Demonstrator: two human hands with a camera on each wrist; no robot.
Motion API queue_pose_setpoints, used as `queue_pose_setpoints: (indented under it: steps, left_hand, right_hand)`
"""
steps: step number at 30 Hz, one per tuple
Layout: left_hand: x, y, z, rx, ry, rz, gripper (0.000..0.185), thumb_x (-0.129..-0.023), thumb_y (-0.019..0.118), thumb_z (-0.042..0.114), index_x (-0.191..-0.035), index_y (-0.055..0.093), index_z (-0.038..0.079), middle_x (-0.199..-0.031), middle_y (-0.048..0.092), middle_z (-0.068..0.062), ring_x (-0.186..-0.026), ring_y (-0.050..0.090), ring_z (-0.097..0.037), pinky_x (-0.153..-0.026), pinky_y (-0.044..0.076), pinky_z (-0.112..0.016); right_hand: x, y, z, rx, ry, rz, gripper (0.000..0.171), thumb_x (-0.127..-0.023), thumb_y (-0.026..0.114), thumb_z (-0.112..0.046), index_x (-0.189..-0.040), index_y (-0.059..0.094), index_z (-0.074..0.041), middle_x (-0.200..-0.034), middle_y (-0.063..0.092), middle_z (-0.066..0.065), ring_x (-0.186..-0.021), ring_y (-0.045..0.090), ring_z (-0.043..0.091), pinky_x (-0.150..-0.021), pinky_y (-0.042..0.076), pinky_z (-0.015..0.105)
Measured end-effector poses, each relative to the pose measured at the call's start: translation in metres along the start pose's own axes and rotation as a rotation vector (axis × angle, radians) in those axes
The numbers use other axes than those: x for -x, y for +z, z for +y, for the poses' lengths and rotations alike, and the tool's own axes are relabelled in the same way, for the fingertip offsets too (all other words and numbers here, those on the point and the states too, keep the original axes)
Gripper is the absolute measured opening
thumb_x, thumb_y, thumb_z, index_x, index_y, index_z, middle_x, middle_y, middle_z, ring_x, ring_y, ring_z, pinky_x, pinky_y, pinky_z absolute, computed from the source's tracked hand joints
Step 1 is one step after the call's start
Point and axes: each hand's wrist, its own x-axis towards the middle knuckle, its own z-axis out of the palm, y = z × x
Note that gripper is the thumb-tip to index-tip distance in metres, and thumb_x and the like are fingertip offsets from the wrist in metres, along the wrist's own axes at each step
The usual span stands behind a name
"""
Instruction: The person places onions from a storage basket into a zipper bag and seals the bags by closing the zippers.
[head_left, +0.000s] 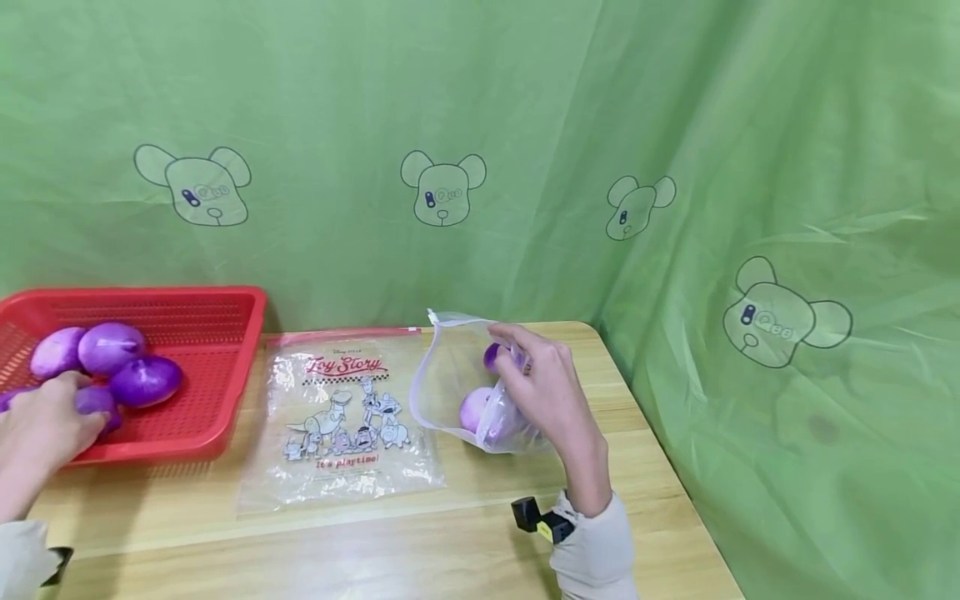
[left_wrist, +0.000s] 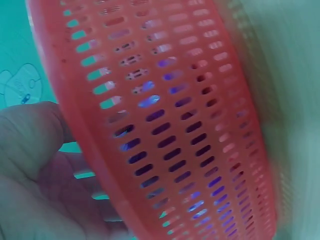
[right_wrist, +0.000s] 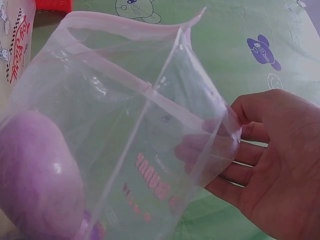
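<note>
My left hand [head_left: 47, 425] reaches over the near rim of a red plastic basket [head_left: 240, 375]. Its thumb and fingers lie on either side of a purple onion [head_left: 96, 402]; in the left wrist view the basket wall [left_wrist: 165, 125] hides the fingertips. Several more onions, one of them a dark onion [head_left: 146, 381], lie around it. With my right hand [head_left: 543, 379] I pinch the edge of a clear zip bag [head_left: 442, 367], whose mouth gapes toward the left. Inside the bag are a pale purple onion [right_wrist: 40, 175] and at least one darker onion [head_left: 492, 357].
A flat clear bag with Toy Story print [head_left: 352, 425] lies between the basket and the zip bag. Beneath everything is a wooden table [head_left: 337, 550]. A green curtain [head_left: 337, 100] with mouse-like outlines hangs behind and along the right side.
</note>
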Motion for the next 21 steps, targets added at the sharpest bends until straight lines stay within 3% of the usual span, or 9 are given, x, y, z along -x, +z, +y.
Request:
queue_pose_setpoints:
  steps: [6, 11, 21]
  left_hand:
    - [0.006, -0.001, 0.007, 0.018, 0.036, 0.073, 0.040, -0.077, 0.067, 0.003, -0.106, 0.051, -0.019, -0.098, 0.055, -0.047, -0.081, 0.050, -0.068, -0.060, 0.039, -0.061]
    - [0.011, -0.002, 0.014, 0.020, 0.019, 0.098, 0.046, -0.079, 0.066, 0.004, -0.111, 0.047, -0.021, -0.103, 0.052, -0.049, -0.086, 0.046, -0.069, -0.068, 0.037, -0.064]
    - [0.018, -0.010, 0.045, 0.030, 0.039, 0.166, 0.047, -0.078, 0.070, 0.002, -0.112, 0.047, -0.021, -0.098, 0.052, -0.050, -0.083, 0.048, -0.070, -0.061, 0.038, -0.064]
  right_hand:
    - [0.001, 0.001, -0.001, 0.000, -0.002, -0.006, 0.033, -0.094, 0.058, -0.012, -0.126, 0.068, -0.009, -0.101, 0.071, 0.003, -0.037, 0.027, 0.005, -0.031, 0.029, 0.024]
    - [0.001, 0.002, -0.002, -0.009, 0.008, -0.031, 0.034, -0.095, 0.058, -0.012, -0.127, 0.067, -0.008, -0.106, 0.072, 0.005, -0.037, 0.027, 0.006, -0.032, 0.029, 0.023]
    - [0.002, 0.000, -0.001, -0.002, 0.016, -0.022, 0.034, -0.094, 0.058, -0.012, -0.127, 0.067, -0.009, -0.102, 0.071, 0.003, -0.037, 0.027, 0.006, -0.032, 0.029, 0.024]
